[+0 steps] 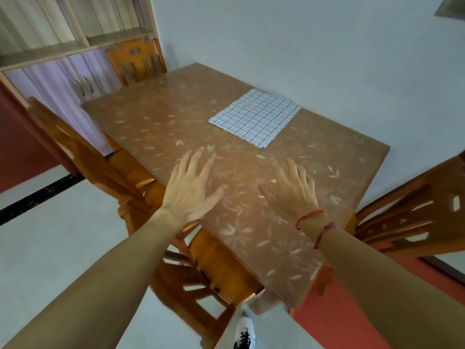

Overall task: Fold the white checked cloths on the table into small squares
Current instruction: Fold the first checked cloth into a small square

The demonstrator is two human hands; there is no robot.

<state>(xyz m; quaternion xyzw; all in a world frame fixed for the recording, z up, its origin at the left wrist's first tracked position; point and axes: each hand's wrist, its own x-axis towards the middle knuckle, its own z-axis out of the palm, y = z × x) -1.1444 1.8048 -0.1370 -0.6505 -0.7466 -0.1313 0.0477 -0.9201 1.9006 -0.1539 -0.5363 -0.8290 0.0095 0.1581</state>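
Your left hand (pixel 192 190) and right hand (pixel 293 191) are spread, fingers apart, holding nothing, over the table (pixel 156 127). The white checked cloth (pixel 255 117) lies flat beyond them, near the wall side, untouched.

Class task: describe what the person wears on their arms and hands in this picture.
Both forearms are bare, with no sleeves or gloves in view. The left hand wears nothing. At the wrist of the right hand sit a thin red string bracelet and a thin dark pink cord bracelet.
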